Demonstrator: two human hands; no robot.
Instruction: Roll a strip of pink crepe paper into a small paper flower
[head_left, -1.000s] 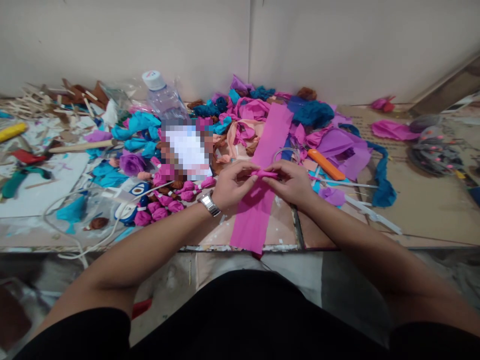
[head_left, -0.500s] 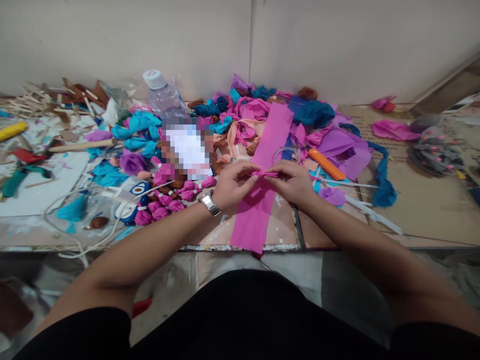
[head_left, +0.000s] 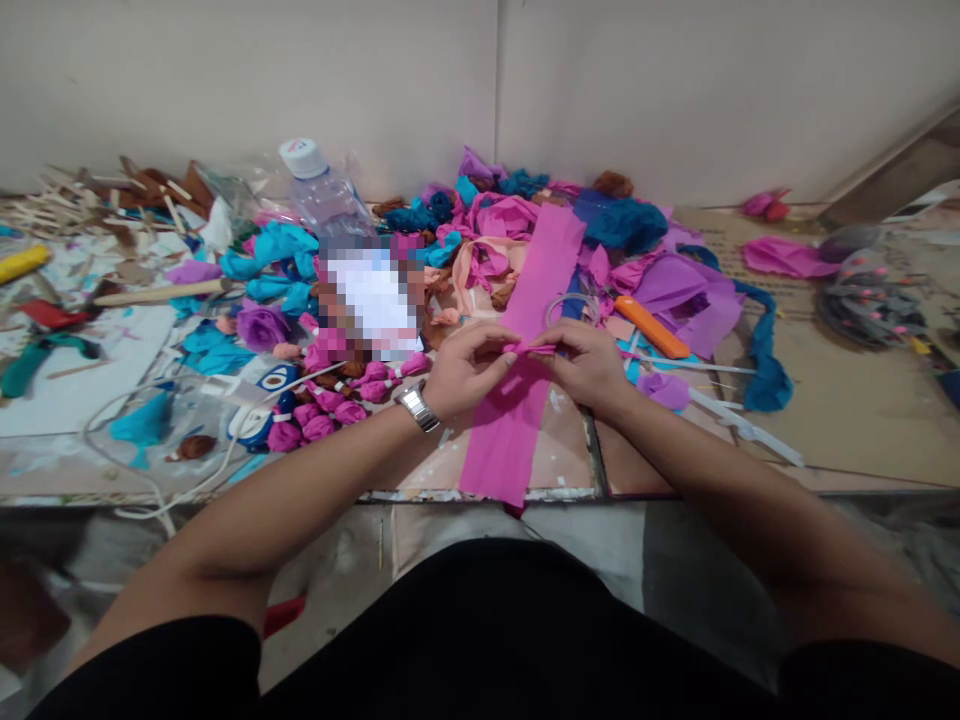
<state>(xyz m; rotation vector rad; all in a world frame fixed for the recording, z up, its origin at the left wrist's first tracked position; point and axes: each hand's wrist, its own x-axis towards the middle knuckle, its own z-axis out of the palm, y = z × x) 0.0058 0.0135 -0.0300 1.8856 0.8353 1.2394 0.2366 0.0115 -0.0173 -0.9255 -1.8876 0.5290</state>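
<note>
A small folded piece of pink crepe paper (head_left: 523, 350) is pinched between my two hands. My left hand (head_left: 471, 372), with a metal watch on its wrist, grips its left end between thumb and fingers. The right end is held by my right hand (head_left: 585, 365), its fingers closed too. Beneath both hands a long strip of pink crepe paper (head_left: 502, 440) runs from the table's front edge toward the back. A loop of thin wire (head_left: 571, 300) lies just beyond my right hand. To that hand's right is an orange utility knife (head_left: 651, 327).
Crumpled pink, blue and purple paper (head_left: 694, 295) spreads across the table. A plastic bottle (head_left: 326, 195) stands at the back left. Rolled pink paper buds (head_left: 315, 425) and a white cable (head_left: 217, 470) lie left of my arm. Pliers (head_left: 46, 350) are at the far left.
Both hands stay in nearly the same place, still pinching the small pink paper. The whole view has shifted very slightly.
</note>
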